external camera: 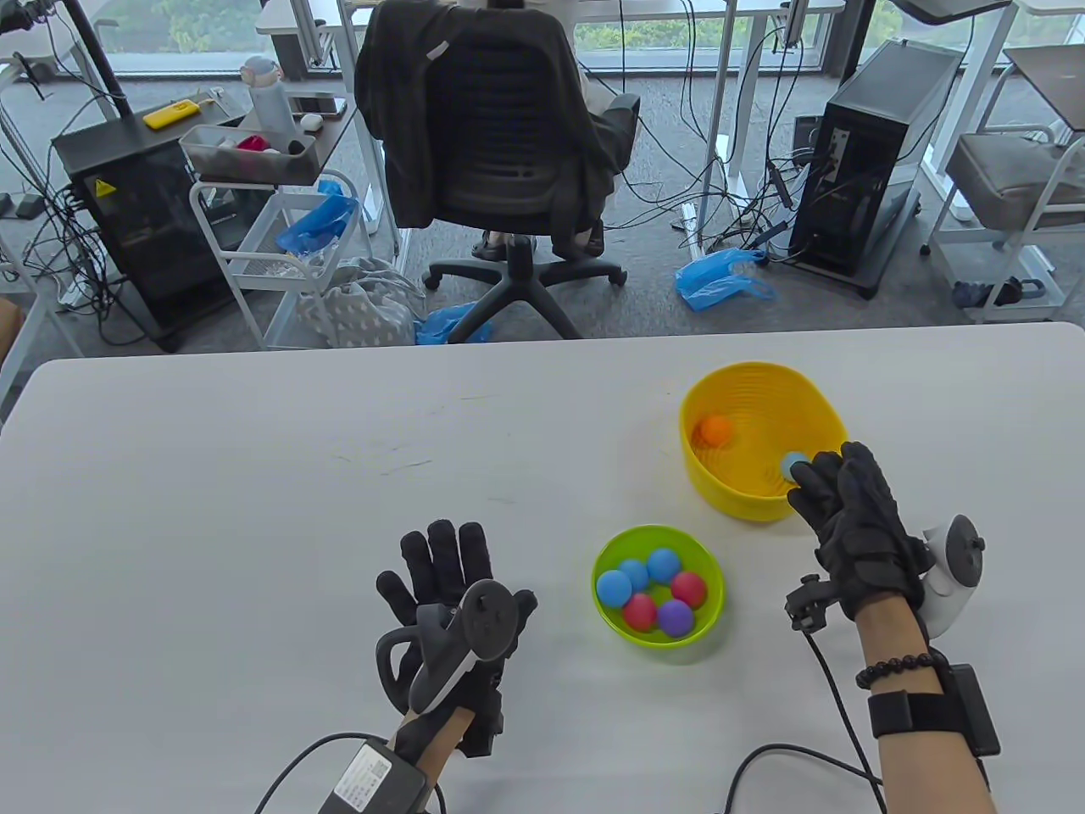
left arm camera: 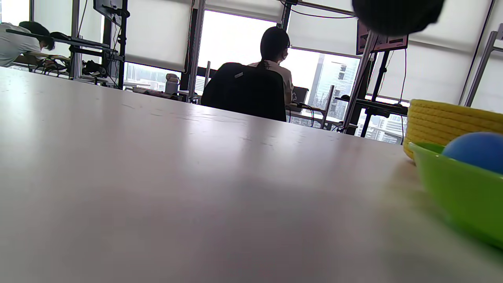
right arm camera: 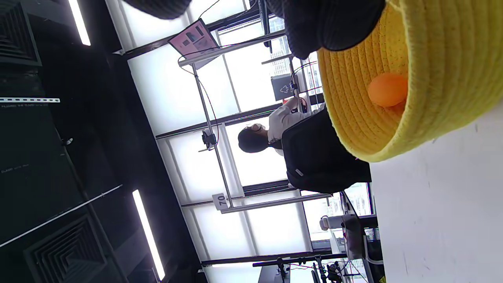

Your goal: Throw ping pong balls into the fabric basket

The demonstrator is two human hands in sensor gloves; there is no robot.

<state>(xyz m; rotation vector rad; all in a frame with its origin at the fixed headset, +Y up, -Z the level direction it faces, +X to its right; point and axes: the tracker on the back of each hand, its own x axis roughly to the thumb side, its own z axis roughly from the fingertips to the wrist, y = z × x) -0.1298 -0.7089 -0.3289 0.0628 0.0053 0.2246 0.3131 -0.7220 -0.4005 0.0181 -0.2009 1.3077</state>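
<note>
From above, the right hand reaches over the near rim of the yellow fabric basket, a light blue ball at its fingertips; whether it is pinched I cannot tell. An orange ball lies inside. The left hand rests flat, fingers spread, beside the green bowl of six balls.

The left wrist view shows bare table, with the bowl's edge at right.

The right wrist view shows the basket wall, with dark fingers over its rim.

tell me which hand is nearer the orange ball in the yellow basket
Right. The right hand reaches over the yellow basket's near rim, close to the orange ball; the left hand rests beyond the green bowl.
</note>
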